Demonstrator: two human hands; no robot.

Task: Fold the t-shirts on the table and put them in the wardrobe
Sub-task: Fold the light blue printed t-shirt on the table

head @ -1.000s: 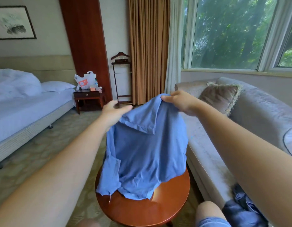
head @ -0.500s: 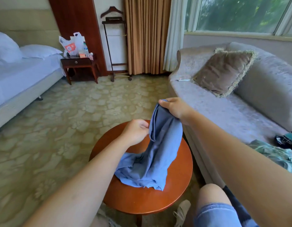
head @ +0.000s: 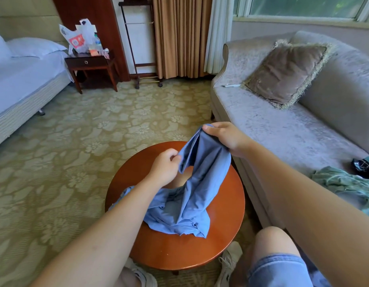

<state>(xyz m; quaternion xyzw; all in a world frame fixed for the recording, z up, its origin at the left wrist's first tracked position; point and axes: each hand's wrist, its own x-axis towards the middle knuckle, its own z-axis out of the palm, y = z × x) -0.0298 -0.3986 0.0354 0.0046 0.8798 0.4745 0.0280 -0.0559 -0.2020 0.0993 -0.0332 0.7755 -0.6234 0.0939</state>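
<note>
Blue t-shirt, reddish-brown table, floral olive carpet, grey sofa.

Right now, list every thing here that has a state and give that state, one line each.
blue t-shirt: unfolded, top edge lifted, lower part bunched on the round table.
left hand: shut on the shirt's edge.
right hand: shut on the shirt's top, held higher.
green garment: crumpled on the sofa.
cushion: leaning on the sofa back.
nightstand drawer: closed.
curtains: drawn aside.
</note>
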